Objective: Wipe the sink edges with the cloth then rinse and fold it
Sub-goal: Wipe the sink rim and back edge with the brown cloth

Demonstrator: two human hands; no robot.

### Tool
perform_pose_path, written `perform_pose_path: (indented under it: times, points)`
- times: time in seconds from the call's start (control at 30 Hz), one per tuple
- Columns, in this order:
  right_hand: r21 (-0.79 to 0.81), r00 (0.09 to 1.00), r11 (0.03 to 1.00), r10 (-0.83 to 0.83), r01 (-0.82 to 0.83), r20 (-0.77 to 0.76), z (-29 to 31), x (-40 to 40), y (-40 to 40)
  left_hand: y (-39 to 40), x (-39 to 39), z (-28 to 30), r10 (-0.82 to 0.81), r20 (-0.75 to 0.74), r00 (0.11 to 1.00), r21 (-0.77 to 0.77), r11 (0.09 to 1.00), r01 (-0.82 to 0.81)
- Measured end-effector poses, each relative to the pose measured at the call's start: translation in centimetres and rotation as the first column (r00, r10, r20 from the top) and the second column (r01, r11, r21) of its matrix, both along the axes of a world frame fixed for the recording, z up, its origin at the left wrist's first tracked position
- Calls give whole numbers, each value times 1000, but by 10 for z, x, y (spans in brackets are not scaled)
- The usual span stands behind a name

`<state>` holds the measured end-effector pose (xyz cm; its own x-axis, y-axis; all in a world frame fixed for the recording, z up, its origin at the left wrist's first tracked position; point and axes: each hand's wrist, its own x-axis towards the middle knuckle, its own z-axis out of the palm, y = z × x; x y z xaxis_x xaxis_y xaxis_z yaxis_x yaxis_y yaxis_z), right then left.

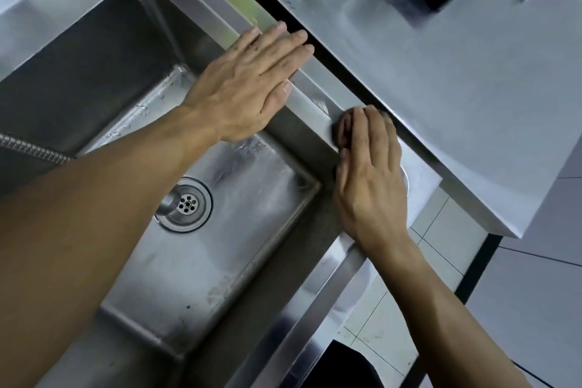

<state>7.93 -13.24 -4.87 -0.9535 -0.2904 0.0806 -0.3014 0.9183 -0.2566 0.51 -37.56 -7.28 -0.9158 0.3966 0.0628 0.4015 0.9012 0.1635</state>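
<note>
- Sink: steel basin, drain in its floor, droplets lying on its far wall.
- Left hand: lying flat on the sink's right rim, fingers straight, holding nothing, seemingly bracing.
- Right hand: pressing down on the same rim nearer the sink's front corner, fingers curled over.
- Cloth: mostly hidden under the right hand; only a dark sliver is showing at the fingertips.
- Desk: lying just beyond the sink's right rim, past a dark gap.
- Advice: keeping even pressure and running the whole rim, corners included, is likely serving best.
</note>
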Motion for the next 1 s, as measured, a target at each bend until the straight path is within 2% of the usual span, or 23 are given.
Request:
perform_pose_path:
  times: [0.17, 0.27, 0.37, 0.5, 0.6, 0.67, 0.77, 0.87, 0.93, 1.0]
  points:
    - [-37, 999, 999, -14, 12, -44, -1, -14, -14, 6, 4, 0, 42, -19, 999, 3, 999, -42]
    - [-40, 990, 994, 101, -105, -99, -8, -40, -44, 6, 6, 1, 45, -25, 999, 4, 999, -45]
    - [-14, 984, 988, 152, -154, -94, -8, -37, -31, 5, 5, 4, 36, -6, 999, 0, 999, -36]
    - [23, 998, 998, 59, -59, 4, 3, 2, 26, 6, 6, 3, 45, 14, 999, -8, 999, -45]
    - [0, 994, 999, 50, -50, 100, 14, 25, 60, 16, 10, 8, 93, 31, 995, 24, 995, -94]
    - [-20, 990, 999, 52, -50, 132, 19, 29, 72, 32, 18, 10, 21, 37, 999, 39, 999, -23]
    - [15, 988, 988, 152, -153, 39, 13, 6, 61, 59, 31, 5, -90, 20, 996, 25, 996, 90]
    - [53, 954, 953, 299, -297, -24, 1, -28, 39, 64, 35, 1, -41, 20, 999, 27, 999, 40]
    - [56, 919, 918, 393, -392, -8, 3, -26, 45, 62, 34, 0, -35, 25, 999, 27, 999, 35]
    - [31, 910, 910, 410, -412, 59, 10, 0, 71, 61, 34, 0, -29, 39, 999, 27, 999, 28]
